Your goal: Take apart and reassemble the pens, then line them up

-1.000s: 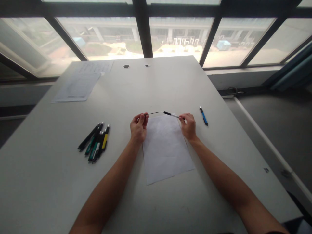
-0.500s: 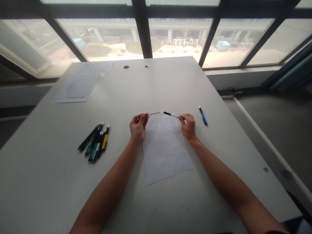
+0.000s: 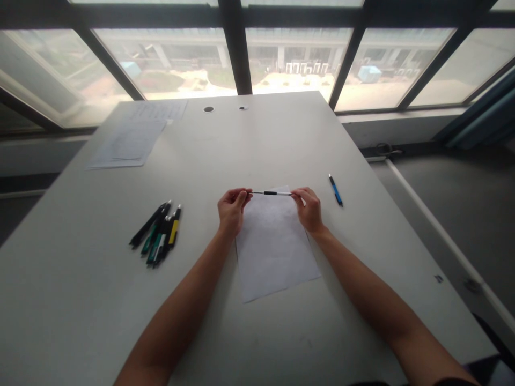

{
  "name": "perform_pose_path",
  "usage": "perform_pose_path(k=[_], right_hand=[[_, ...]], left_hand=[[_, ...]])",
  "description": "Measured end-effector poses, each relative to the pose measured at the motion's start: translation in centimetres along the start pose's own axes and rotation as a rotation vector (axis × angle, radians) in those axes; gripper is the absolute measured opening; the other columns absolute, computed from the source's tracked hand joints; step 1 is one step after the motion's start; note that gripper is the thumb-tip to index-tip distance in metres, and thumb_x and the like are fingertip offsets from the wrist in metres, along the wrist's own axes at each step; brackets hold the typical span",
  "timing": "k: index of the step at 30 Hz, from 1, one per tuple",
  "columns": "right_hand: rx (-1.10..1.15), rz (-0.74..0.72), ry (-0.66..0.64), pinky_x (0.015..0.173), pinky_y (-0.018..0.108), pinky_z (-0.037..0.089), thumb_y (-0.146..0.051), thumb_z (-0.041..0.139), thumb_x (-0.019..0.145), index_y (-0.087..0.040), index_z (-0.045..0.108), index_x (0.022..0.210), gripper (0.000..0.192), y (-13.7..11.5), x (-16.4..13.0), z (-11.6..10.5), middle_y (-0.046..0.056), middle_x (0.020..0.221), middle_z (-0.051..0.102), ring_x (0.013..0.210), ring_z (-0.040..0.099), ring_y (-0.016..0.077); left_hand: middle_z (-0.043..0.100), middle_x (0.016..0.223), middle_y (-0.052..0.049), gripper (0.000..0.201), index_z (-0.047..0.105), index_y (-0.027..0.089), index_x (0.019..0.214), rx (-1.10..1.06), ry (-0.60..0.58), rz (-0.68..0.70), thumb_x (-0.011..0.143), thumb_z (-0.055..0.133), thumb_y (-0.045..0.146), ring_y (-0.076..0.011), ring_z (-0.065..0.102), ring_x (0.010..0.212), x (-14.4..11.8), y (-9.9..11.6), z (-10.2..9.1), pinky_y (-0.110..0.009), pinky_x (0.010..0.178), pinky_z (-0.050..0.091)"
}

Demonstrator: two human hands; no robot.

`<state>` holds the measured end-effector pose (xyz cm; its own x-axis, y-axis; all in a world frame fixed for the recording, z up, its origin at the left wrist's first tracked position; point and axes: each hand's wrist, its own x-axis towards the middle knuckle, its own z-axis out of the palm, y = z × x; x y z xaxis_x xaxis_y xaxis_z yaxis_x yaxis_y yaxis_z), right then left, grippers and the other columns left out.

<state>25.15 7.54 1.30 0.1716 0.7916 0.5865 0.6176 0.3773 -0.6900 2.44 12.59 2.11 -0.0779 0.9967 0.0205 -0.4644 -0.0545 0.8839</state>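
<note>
Between the fingers of my left hand (image 3: 232, 208), closed in a pinch, is a thin dark pen refill (image 3: 258, 192). My right hand (image 3: 308, 206) is closed on the end of a white pen barrel (image 3: 282, 193) with a black grip. Refill and barrel lie in one line, and the refill's right end meets the grip end of the barrel; how far it goes in I cannot tell. Below both hands a white sheet of paper (image 3: 277, 252) lies on the table.
A blue and black pen (image 3: 335, 190) lies right of my right hand. Several black, green and yellow pens (image 3: 157, 234) are bunched on the left. Papers (image 3: 129, 142) rest at the far left of the white table (image 3: 257, 145), before the windows.
My left hand has moved slightly right with the refill. The barrel has turned level, and the gap between refill and barrel has closed.
</note>
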Motion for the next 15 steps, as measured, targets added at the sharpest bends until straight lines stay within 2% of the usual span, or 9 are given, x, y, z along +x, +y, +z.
perform_pose_path(k=[5,15], right_hand=[[0.056,-0.062,-0.003,0.084,0.037,0.05,-0.03,0.056,0.098,-0.022,0.072,0.096,0.018,-0.71,-0.15,-0.02,0.007,0.091,0.068,0.091,0.062,0.0219],[0.058,-0.107,-0.021,0.083,0.038,0.051,-0.03,0.056,0.097,-0.024,0.072,0.097,0.016,-1.06,-0.26,0.1,0.006,0.092,0.069,0.09,0.063,0.0221]], left_hand=[[0.077,0.091,-0.008,0.032,0.074,0.015,0.086,0.042,-0.103,-0.025,0.066,0.09,0.034,-0.013,0.071,0.076,-0.8,-0.17,0.51,-0.027,0.079,0.056],[0.075,0.085,-0.006,0.027,0.077,0.017,0.082,0.007,-0.102,-0.036,0.063,0.091,0.031,-0.01,0.068,0.074,-0.82,-0.26,0.51,-0.021,0.073,0.053]])
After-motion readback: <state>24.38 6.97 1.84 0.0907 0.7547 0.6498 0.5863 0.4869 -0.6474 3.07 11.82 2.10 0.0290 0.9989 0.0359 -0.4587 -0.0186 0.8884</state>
